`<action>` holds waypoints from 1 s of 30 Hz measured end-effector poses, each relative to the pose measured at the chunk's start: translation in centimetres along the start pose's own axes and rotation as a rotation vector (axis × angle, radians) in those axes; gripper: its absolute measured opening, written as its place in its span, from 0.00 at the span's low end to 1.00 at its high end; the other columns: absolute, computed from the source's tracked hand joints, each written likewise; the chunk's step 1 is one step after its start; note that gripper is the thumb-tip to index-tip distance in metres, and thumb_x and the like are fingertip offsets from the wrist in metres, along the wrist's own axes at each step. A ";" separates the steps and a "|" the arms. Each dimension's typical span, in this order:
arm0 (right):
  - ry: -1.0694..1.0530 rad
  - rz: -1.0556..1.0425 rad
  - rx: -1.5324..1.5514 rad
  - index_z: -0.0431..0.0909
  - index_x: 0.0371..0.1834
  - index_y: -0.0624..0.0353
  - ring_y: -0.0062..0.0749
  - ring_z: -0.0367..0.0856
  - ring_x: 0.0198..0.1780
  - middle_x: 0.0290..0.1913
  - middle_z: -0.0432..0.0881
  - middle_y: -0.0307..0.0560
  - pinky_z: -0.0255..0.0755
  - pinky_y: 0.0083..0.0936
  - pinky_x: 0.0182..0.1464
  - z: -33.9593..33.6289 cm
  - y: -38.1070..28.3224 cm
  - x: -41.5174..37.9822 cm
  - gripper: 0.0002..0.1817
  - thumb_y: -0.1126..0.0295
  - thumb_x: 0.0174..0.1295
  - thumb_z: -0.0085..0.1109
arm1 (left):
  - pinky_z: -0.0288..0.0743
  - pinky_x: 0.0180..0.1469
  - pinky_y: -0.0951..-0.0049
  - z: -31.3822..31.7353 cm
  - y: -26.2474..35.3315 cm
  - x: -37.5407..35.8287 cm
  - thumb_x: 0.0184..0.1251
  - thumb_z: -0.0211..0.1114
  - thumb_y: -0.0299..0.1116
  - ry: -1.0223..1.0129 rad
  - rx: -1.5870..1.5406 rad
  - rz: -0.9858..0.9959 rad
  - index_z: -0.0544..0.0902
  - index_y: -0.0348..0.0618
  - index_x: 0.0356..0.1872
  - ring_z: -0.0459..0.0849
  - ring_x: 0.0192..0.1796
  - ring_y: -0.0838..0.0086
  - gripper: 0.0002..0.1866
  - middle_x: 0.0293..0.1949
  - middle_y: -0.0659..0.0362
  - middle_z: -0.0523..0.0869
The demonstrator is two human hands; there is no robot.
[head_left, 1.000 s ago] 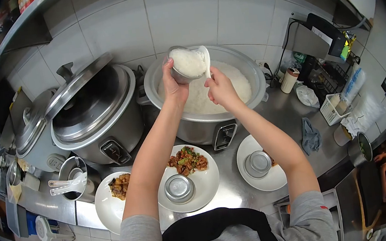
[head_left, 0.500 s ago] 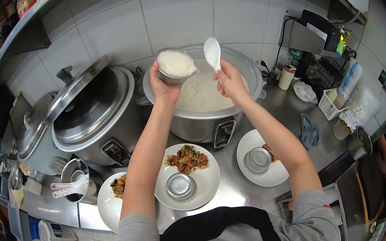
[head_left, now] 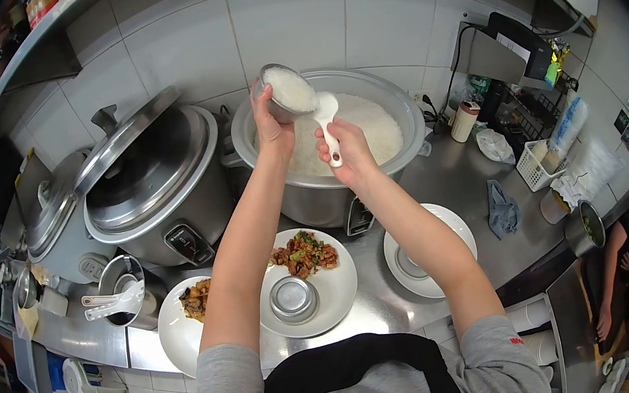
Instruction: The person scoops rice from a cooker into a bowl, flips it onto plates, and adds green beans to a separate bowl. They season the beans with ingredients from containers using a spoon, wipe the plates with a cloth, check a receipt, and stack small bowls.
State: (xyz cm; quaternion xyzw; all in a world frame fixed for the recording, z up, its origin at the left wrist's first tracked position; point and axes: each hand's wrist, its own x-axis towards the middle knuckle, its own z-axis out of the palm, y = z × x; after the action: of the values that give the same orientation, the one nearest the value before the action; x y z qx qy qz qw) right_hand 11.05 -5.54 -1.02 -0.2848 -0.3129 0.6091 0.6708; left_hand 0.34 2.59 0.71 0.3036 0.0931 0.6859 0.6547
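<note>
My left hand (head_left: 272,123) holds a metal bowl (head_left: 282,114) packed with white rice, tilted to the right over the rim of the open rice cooker (head_left: 315,200). In my right hand (head_left: 348,149) is a white rice paddle (head_left: 326,110), its blade up against the right edge of the bowl. Cooked rice (head_left: 369,127) fills the pot below. Nearer to me, a white plate (head_left: 328,309) carries a chopped meat dish (head_left: 304,254) and an upturned metal bowl (head_left: 293,299). My right forearm partly hides another plate (head_left: 456,226).
A second cooker (head_left: 148,181) with its lid raised stands at the left, beside a metal pot with paddles (head_left: 119,299). A third plate (head_left: 178,335) is partly behind my left arm. At the right are a white basket (head_left: 537,167), a blue cloth (head_left: 502,209) and another person's arm (head_left: 613,274).
The paddle has come down and left to the bowl's edge. The bowl has moved slightly up and tips more to the right. At the far right, more of the other person's arm shows.
</note>
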 end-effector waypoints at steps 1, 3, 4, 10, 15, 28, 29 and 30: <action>0.000 0.000 0.002 0.66 0.43 0.64 0.27 0.72 0.21 0.32 0.72 0.48 0.65 0.24 0.16 0.0 0.0 -0.1 0.09 0.74 0.62 0.41 | 0.61 0.61 0.62 0.2 0.1 -0.3 0.50 0.64 0.44 0.023 0.069 0.056 0.62 0.50 0.62 0.69 0.58 0.65 0.36 0.53 0.56 0.72; 0.007 -0.154 -0.374 0.66 0.49 0.67 0.27 0.75 0.24 0.30 0.73 0.49 0.66 0.25 0.18 1.2 -0.8 -0.7 0.13 0.74 0.62 0.42 | 0.61 0.61 0.63 0.1 -0.1 -0.5 0.50 0.64 0.43 0.025 0.077 0.100 0.60 0.51 0.63 0.68 0.59 0.65 0.37 0.54 0.56 0.71; 0.007 -0.155 -0.374 0.66 0.49 0.67 0.27 0.75 0.24 0.30 0.73 0.49 0.66 0.25 0.18 1.7 -0.9 -1.2 0.13 0.74 0.62 0.42 | 0.61 0.61 0.64 0.1 -0.3 -0.7 0.50 0.64 0.41 0.027 0.083 0.142 0.58 0.52 0.65 0.68 0.59 0.66 0.38 0.54 0.55 0.70; -0.086 -0.921 -1.403 0.63 0.57 0.72 0.53 0.79 0.30 0.31 0.77 0.63 0.72 0.39 0.33 0.2 -0.1 0.5 0.22 0.76 0.58 0.46 | 0.60 0.62 0.60 0.7 -0.1 -2.8 0.50 0.65 0.43 -0.045 0.398 0.166 0.59 0.53 0.64 0.66 0.60 0.66 0.38 0.56 0.56 0.68; -0.187 -0.523 -1.430 0.62 0.56 0.76 0.56 0.78 0.37 0.33 0.78 0.64 0.70 0.45 0.39 0.8 -4.8 -1.0 0.23 0.78 0.56 0.46 | 0.59 0.62 0.57 -1.3 0.4 -2.1 0.50 0.64 0.46 0.023 -0.076 -0.110 0.61 0.55 0.63 0.66 0.61 0.64 0.36 0.57 0.58 0.69; -0.523 -0.643 -1.076 0.64 0.64 0.48 0.41 0.81 0.42 0.42 0.82 0.53 0.72 0.28 0.46 1.0 -3.1 -2.9 0.26 0.76 0.60 0.48 | 0.58 0.61 0.39 -1.8 6.7 -9.3 0.57 0.49 0.66 -0.017 -0.120 -0.291 0.62 0.50 0.64 0.64 0.65 0.52 0.40 0.64 0.51 0.64; -0.592 -0.580 -1.140 0.64 0.64 0.48 0.32 0.79 0.45 0.50 0.78 0.49 0.70 0.25 0.49 1.0 -1.9 -3.3 0.26 0.78 0.61 0.47 | 0.58 0.62 0.40 -1.9 7.2 -10.2 0.57 0.49 0.66 0.008 -0.113 -0.293 0.63 0.50 0.64 0.64 0.65 0.53 0.39 0.64 0.51 0.65; -0.662 -0.518 -1.204 0.65 0.64 0.48 0.23 0.77 0.49 0.58 0.74 0.44 0.69 0.23 0.52 1.0 -1.0 -3.7 0.26 0.79 0.61 0.47 | 0.58 0.62 0.40 -2.3 7.5 -10.9 0.57 0.49 0.66 0.022 -0.110 -0.273 0.63 0.50 0.64 0.64 0.65 0.53 0.39 0.64 0.51 0.65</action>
State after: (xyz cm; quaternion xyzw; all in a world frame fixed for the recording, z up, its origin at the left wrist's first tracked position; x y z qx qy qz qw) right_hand 10.71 -9.34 0.15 -0.3220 -0.8368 0.2079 0.3909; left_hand -7.72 -8.17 -0.39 0.2441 0.1031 0.5979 0.7565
